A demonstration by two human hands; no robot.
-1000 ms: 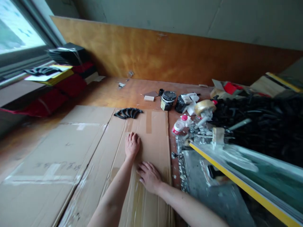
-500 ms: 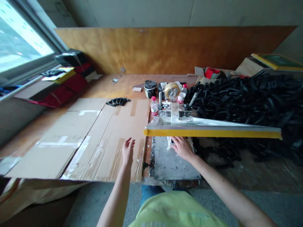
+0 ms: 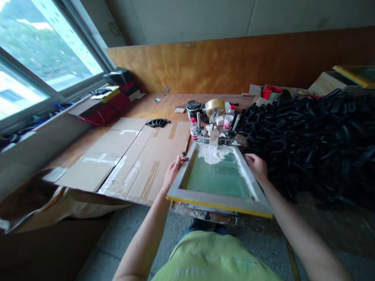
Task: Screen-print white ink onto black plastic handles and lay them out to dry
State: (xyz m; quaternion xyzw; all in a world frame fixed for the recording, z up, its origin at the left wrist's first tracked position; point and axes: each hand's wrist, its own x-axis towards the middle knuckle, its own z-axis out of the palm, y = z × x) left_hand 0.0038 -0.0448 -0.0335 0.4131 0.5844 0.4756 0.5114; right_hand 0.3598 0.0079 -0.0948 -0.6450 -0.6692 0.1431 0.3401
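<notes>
Head view: the grey-bordered screen frame with green mesh [image 3: 218,177] lies in front of the person, left hand [image 3: 174,170] at its left edge, fingers bent, right hand [image 3: 258,167] curled at its right edge; whether either pinches it, can't tell. Flat brown cardboard [image 3: 129,156] lies left of the frame, tangled black pieces [image 3: 310,144] right.

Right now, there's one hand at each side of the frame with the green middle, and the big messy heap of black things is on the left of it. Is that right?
Not quite: the head view shows the heap of black things to the right of the frame. The left hand and right hand are at its sides, as you said.
</notes>
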